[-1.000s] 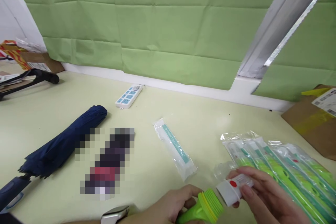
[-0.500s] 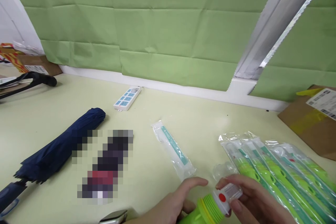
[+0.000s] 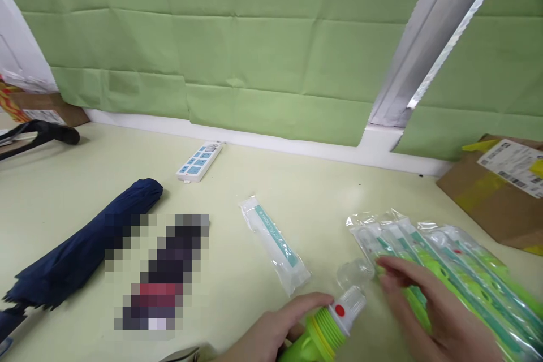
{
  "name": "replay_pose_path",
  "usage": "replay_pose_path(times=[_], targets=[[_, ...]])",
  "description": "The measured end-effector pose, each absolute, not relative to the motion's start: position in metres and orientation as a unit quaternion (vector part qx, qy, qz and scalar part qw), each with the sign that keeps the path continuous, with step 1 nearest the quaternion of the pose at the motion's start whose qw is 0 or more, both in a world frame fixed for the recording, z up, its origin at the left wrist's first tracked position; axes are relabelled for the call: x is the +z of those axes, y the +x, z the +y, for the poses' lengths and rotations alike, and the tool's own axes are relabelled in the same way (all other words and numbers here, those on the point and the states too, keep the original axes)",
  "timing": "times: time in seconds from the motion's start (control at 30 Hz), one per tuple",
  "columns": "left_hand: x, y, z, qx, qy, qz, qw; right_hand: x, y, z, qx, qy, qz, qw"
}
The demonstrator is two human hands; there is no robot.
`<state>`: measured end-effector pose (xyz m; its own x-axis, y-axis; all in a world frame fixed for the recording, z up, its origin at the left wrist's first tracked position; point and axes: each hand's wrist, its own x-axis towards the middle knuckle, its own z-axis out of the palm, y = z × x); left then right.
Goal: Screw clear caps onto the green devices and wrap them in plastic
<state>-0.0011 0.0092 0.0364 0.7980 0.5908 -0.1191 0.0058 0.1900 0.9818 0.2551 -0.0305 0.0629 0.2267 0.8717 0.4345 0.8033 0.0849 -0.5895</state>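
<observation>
Green paper blind [image 3: 254, 51] along the wall; pale desk [image 3: 297, 181] beneath it. On the desk: cardboard box [image 3: 479, 209] bearing a barcoded shipping label [image 3: 511, 161] (print too small to read); folded navy umbrella [image 3: 85, 243]; one pixelated item [image 3: 163, 277], unidentifiable; white power strip [image 3: 199, 161] with blue panels; row of sealed plastic packs [image 3: 458, 277] holding lime-green items; single clear pack [image 3: 274, 243] with a teal strip, its lettering illegible. At the bottom edge, above the desk, my left hand [image 3: 271, 328] grips a lime-green ribbed bottle [image 3: 322, 336] with a white top [image 3: 350, 308] marked by a red dot. My right hand [image 3: 428, 305], blurred and open, is apart from it, over the packs, just beside a clear plastic dome [image 3: 355, 274].
</observation>
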Motion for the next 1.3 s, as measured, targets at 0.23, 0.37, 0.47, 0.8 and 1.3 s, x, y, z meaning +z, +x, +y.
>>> replay_pose_path(times=[0.23, 0.37, 0.47, 0.8, 1.3], targets=[[0.049, -0.008, 0.006, 0.191, 0.605, 0.255, 0.730, 0.052, 0.250, -0.015, 0.129, -0.693, -0.621, 0.342], [0.057, -0.009, 0.004, 0.212, 0.587, 0.276, 0.731, 0.060, 0.252, -0.016, 0.153, -0.705, -0.578, 0.381], [0.054, -0.008, 0.004, 0.209, 0.575, 0.292, 0.735, 0.068, 0.257, -0.016, 0.219, -0.694, -0.498, 0.471], [0.064, -0.009, 0.002, 0.208, 0.608, 0.304, 0.703, 0.075, 0.245, -0.016, 0.422, -0.630, -0.412, 0.505], [0.064, -0.010, -0.003, 0.191, 0.646, 0.343, 0.655, 0.082, 0.227, -0.022, 0.533, -0.533, -0.485, 0.443]])
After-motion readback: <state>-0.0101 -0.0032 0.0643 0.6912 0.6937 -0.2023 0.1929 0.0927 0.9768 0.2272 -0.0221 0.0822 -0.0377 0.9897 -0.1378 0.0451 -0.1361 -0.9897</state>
